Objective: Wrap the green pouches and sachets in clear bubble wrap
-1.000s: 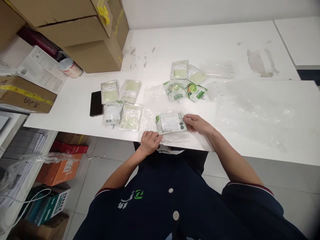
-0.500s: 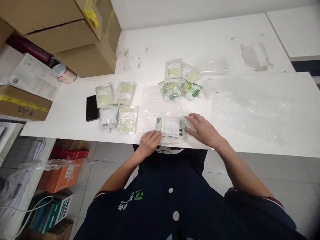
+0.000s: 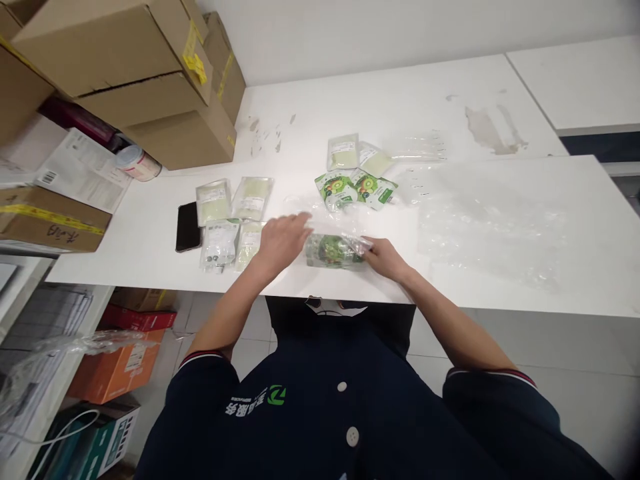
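Observation:
A green printed sachet pack (image 3: pixel 333 251) wrapped in clear plastic lies near the front edge of the white table (image 3: pixel 500 120). My right hand (image 3: pixel 384 257) pinches the plastic at the pack's right end. My left hand (image 3: pixel 281 239) hovers just left of the pack, fingers spread and pointing toward it, holding nothing. Under and beside my left hand lie several pale green sachets (image 3: pixel 214 201), two of them partly hidden by it. Two kiwi-printed sachets (image 3: pixel 353 189) and two pale ones (image 3: pixel 345 152) sit further back.
A black phone (image 3: pixel 188 226) lies left of the sachets. Stacked cardboard boxes (image 3: pixel 150 80) fill the back left corner, with a small can (image 3: pixel 137 163) and papers beside them. Clear plastic bags (image 3: pixel 490 220) are spread over the table's right part. Boxes sit on the floor at left.
The pack has been turned over, from its white label side to its green printed side. My left hand rose from the table edge to above the sachets; my right hand closed on the pack's end.

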The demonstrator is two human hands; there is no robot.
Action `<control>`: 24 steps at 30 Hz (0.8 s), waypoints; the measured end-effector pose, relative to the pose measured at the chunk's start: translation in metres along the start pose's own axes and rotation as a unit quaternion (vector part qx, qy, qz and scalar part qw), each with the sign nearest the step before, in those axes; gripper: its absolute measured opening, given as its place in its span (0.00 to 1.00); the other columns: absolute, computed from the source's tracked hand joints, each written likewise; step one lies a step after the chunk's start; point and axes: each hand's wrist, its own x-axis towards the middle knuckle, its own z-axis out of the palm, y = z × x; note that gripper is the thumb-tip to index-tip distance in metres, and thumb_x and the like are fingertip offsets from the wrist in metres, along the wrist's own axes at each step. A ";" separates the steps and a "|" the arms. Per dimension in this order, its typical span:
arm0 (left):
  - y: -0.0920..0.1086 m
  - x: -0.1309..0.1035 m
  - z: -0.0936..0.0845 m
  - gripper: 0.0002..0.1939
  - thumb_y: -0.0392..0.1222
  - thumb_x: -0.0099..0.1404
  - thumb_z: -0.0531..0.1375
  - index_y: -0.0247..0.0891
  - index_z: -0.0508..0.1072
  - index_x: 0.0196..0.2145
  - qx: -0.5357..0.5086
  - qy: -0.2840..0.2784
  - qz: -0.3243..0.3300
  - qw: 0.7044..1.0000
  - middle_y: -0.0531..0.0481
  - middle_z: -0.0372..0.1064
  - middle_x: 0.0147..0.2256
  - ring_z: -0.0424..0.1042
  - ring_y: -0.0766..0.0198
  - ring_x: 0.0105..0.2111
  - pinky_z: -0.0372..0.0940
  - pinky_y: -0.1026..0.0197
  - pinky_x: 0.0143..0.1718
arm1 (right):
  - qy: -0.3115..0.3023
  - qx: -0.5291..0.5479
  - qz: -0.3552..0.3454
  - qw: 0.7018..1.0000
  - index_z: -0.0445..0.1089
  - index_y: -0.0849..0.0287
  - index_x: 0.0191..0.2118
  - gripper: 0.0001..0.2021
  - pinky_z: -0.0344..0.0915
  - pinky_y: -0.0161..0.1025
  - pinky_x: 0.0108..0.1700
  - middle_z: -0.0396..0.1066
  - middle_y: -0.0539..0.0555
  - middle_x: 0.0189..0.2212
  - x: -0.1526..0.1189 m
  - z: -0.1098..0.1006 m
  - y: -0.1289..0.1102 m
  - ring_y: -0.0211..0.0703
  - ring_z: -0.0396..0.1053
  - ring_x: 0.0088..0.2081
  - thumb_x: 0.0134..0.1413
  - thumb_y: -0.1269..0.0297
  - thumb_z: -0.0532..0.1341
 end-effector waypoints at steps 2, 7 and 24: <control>0.002 0.008 0.012 0.17 0.37 0.70 0.51 0.40 0.70 0.55 0.023 0.092 -0.004 0.995 0.39 0.73 0.46 0.70 0.47 0.49 0.62 0.44 0.49 | -0.017 0.002 0.054 0.998 0.59 0.56 0.20 0.21 0.60 0.39 0.29 0.63 0.51 0.17 0.016 -0.002 0.002 0.41 0.63 0.23 0.61 0.51 0.51; 0.006 -0.013 0.052 0.21 0.38 0.67 0.54 0.39 0.69 0.57 0.001 0.008 0.145 0.989 0.38 0.68 0.55 0.63 0.45 0.58 0.59 0.42 0.57 | -0.049 -0.094 0.117 0.987 0.60 0.57 0.24 0.18 0.58 0.38 0.29 0.66 0.53 0.21 0.033 -0.004 0.000 0.42 0.64 0.26 0.61 0.51 0.54; 0.013 -0.015 0.056 0.38 0.25 0.61 0.50 0.42 0.54 0.67 0.045 -0.179 0.184 0.966 0.36 0.55 0.66 0.64 0.44 0.60 0.64 0.46 0.53 | -0.066 -0.217 -0.136 0.964 0.51 0.59 0.69 0.38 0.54 0.59 0.65 0.52 0.65 0.68 -0.019 0.006 0.016 0.61 0.51 0.68 0.57 0.55 0.63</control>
